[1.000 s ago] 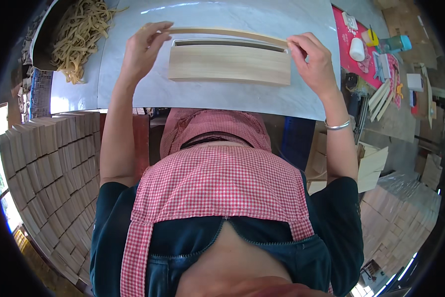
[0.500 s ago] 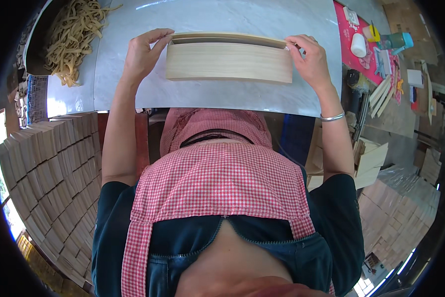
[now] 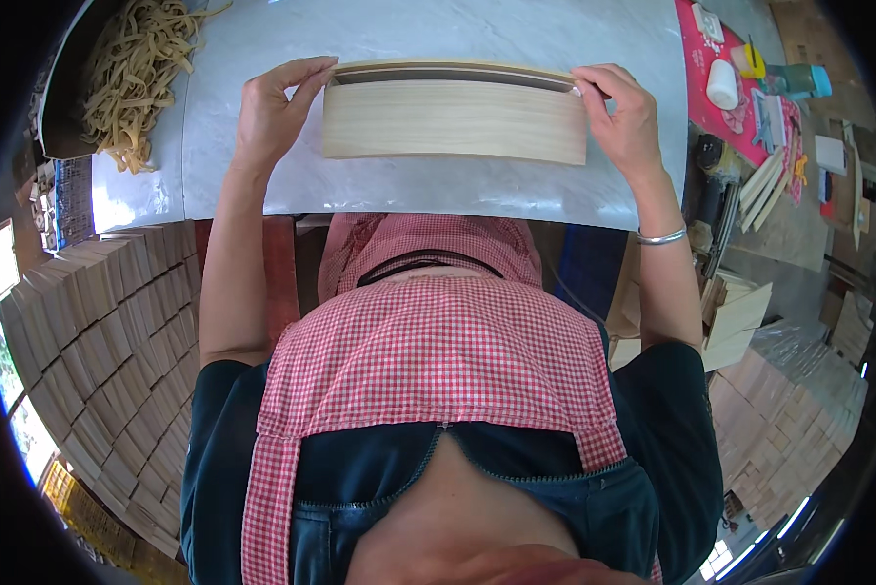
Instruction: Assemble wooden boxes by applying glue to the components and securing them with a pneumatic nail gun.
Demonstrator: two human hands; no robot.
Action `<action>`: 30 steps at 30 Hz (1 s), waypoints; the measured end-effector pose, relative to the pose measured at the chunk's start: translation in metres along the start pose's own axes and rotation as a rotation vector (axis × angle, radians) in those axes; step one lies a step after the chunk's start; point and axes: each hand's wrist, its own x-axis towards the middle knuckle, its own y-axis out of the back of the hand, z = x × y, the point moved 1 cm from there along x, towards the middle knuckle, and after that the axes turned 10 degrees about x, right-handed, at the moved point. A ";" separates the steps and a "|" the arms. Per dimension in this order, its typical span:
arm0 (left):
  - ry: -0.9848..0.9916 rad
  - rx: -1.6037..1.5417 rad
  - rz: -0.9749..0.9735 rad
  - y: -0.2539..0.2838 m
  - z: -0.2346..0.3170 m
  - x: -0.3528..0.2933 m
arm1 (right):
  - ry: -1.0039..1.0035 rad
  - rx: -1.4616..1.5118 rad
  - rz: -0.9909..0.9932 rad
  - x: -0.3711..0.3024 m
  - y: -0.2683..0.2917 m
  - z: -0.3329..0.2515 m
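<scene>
A long, pale wooden box rests on the table in front of me, its broad grained side toward me. A dark, narrow opening runs along its far part, behind that side and in front of a thin far wooden edge. My left hand pinches the far left corner between thumb and fingers. At the far right corner my right hand, a silver bangle on its wrist, has thumb and fingers closed on the edge. The inside of the box is mostly hidden.
The grey-white table carries a dark bin of tan rubber bands at far left. On the right, a red mat holds a white bottle and a teal-capped bottle. Stacked wood pieces flank me.
My hands keep the same hold on the box's far corners. The view has shifted slightly, so the box looks a little wider and the things at right sit farther right.
</scene>
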 end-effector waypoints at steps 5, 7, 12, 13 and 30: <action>-0.030 0.031 0.021 -0.003 -0.001 -0.004 | 0.139 -0.039 0.057 -0.005 -0.006 0.009; -0.029 0.014 0.025 -0.004 -0.002 -0.007 | 0.120 -0.016 0.066 -0.008 -0.007 0.009; 0.055 -0.088 0.037 -0.008 -0.003 -0.006 | 0.023 0.081 0.088 -0.005 -0.007 0.009; 0.062 -0.075 0.046 -0.010 0.001 -0.005 | -0.026 0.100 0.084 -0.004 -0.005 0.009; 0.572 -0.396 -0.014 -0.007 0.013 -0.005 | -0.496 0.173 0.078 -0.001 -0.009 -0.001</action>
